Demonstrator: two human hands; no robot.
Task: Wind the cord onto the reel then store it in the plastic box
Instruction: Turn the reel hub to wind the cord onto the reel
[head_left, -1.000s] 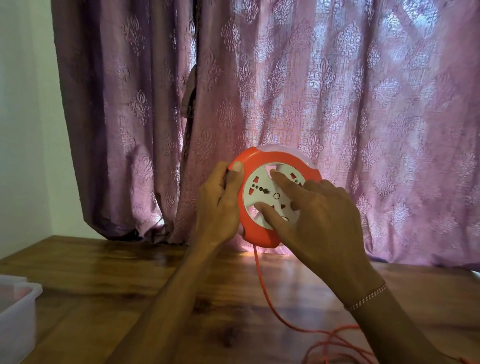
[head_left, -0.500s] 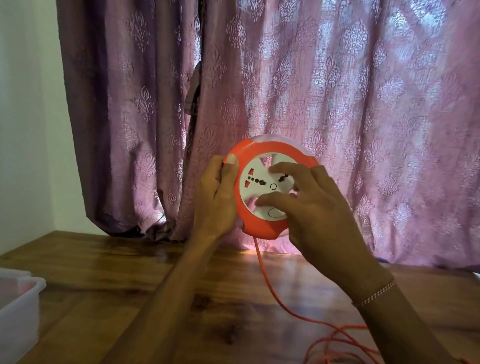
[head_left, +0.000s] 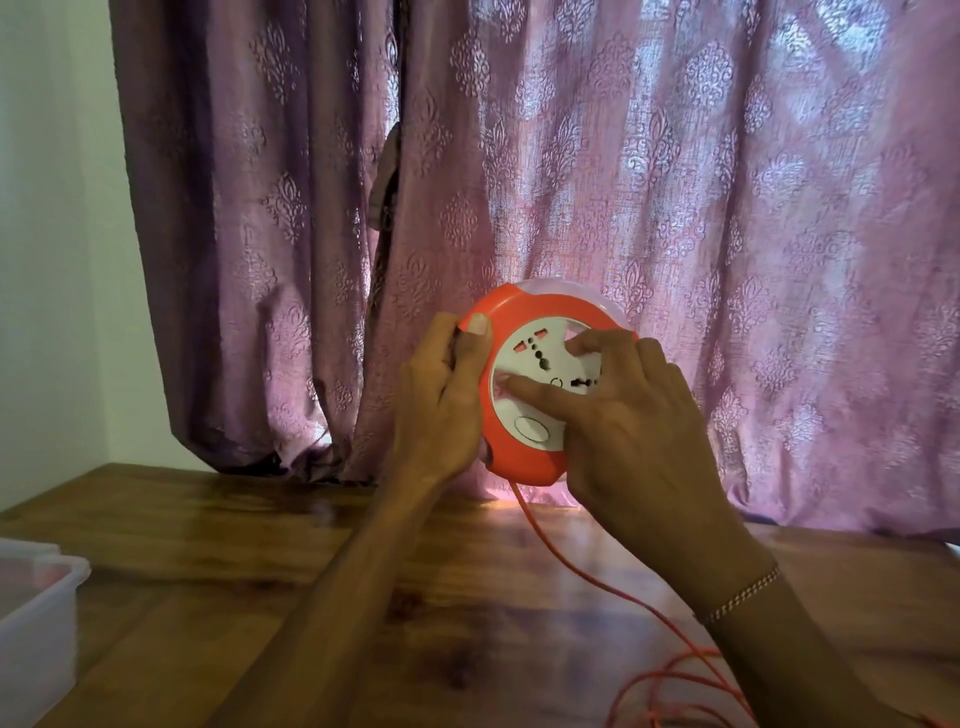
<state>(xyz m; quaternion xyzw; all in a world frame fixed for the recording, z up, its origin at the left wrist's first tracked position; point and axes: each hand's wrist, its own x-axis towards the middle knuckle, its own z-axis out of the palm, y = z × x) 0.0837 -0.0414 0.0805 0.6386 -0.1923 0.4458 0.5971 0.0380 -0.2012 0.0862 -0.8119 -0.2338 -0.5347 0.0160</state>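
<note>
You are holding the orange cord reel (head_left: 524, 452) upright above the desk (head_left: 218, 540), in the middle of the frame, in front of the purple curtain (head_left: 675, 182). Your left hand (head_left: 441, 400) is wrapping around the reel's left rim, thumb lying over its front edge. Your right hand (head_left: 634, 431) is pressing its thumb and a fingertip against the white socket face (head_left: 540, 374), the other fingers curling over the right side. The orange cord (head_left: 582, 566) is hanging from the bottom of the reel and trailing across the desk into loose loops at the lower right. The plastic box (head_left: 36, 618) is sitting at the lower left edge of the frame, well apart from the reel.
</note>
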